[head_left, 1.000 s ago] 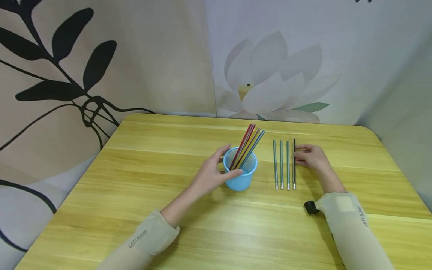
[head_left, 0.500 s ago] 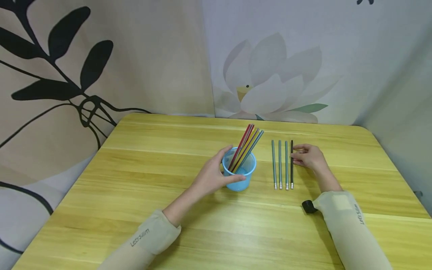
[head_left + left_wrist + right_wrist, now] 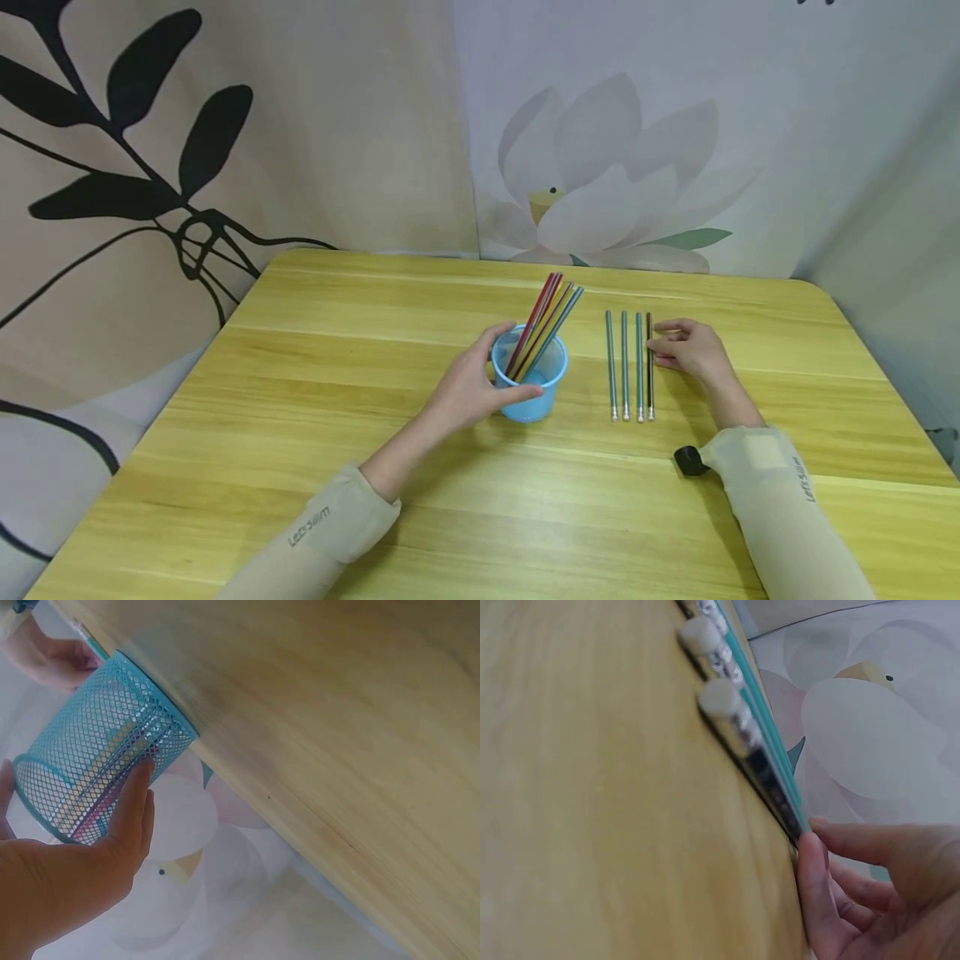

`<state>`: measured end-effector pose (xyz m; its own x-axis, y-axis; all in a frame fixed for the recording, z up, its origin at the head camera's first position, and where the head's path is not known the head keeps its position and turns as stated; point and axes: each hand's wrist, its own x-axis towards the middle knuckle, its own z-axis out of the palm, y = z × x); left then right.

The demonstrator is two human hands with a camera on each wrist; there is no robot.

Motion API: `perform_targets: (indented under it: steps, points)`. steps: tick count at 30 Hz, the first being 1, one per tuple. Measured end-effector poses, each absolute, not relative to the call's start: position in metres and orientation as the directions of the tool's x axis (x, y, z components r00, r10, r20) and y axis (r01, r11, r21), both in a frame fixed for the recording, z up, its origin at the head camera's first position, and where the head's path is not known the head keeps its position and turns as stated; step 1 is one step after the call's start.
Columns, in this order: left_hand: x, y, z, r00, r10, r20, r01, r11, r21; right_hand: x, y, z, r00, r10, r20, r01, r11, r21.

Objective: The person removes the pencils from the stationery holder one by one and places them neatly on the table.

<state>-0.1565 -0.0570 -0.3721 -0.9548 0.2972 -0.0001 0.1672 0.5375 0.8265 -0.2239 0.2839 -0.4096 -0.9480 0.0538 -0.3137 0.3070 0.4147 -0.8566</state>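
A light blue mesh pencil cup (image 3: 531, 407) stands left of the row, with red, yellow and teal pencils (image 3: 545, 325) leaning to the right inside it. My left hand (image 3: 467, 385) holds the cup from its left side, thumb across the front, fingers around the back; in the left wrist view the mesh wall (image 3: 97, 727) shows between thumb and fingers. To the right, several teal pencils (image 3: 625, 362) lie parallel, eraser ends toward me. A black pencil (image 3: 650, 379) lies at the row's right end, close beside the last teal one. My right hand (image 3: 693, 350) pinches it between thumb and finger.
The wooden table (image 3: 225, 467) runs back to a wall with a printed lotus (image 3: 607, 175) and dark leaves. A small black device (image 3: 690, 461) sits at the right sleeve cuff. White erasers (image 3: 720, 697) stand out close up in the right wrist view.
The black pencil has shifted slightly left, closer to the teal pencils, with my right hand at it. My left hand stays around the cup.
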Motion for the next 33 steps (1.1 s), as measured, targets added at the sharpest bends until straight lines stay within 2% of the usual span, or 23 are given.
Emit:
perform_targets:
  steps: [12,25,33]
  points:
    - [-0.158,-0.056,-0.374,-0.955,0.295,-0.014,0.148,0.519,0.842,-0.218,0.281,-0.404,-0.967,0.047,-0.25,0.251,0.337,-0.907]
    - [-0.158,-0.056,-0.374,-0.956,0.293,-0.026,0.132,0.504,0.853,-0.201,0.246,-0.376,-0.993,-0.049,-0.109,0.085,0.356,-0.93]
    - [-0.157,-0.057,-0.373,-0.957,0.29,-0.026,0.127,0.497,0.858,-0.197,0.222,-0.362,-0.993,-0.101,-0.067,0.025,0.368,-0.93]
